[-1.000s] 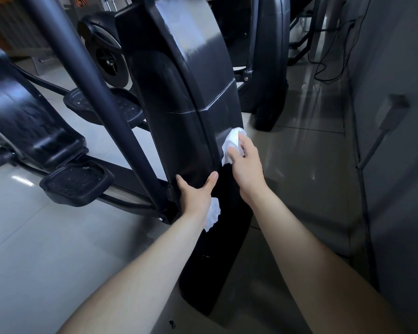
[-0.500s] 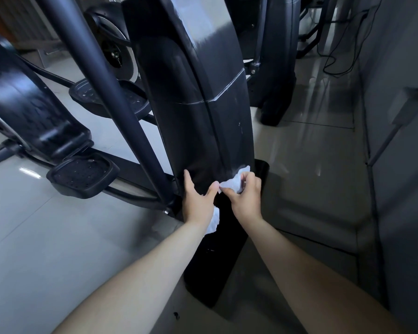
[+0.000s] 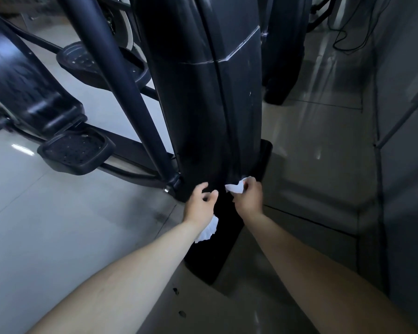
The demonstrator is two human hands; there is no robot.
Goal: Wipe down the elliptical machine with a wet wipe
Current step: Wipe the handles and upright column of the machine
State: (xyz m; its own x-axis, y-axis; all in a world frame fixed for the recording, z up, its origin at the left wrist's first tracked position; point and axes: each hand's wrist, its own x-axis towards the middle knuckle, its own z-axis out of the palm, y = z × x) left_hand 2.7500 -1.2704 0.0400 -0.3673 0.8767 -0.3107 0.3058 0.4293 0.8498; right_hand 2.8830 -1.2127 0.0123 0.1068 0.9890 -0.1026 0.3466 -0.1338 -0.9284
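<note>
Wiping is down at the very bottom of the elliptical machine [image 3: 210, 104]'s black center housing: the right hand [image 3: 249, 200] pinches the bunched wet wipe [image 3: 235, 188] right at the lower right edge, near the floor [image 3: 70, 225]. The left hand [image 3: 199, 203] sits just left of it, fingers loosely curled, a second wipe [image 3: 206, 229] poking out under its palm, can't tell if it's actually gripped. My guess is next comes the base below or the near pedal [image 3: 75, 150] on the left, so refold to a clean face first.
</note>
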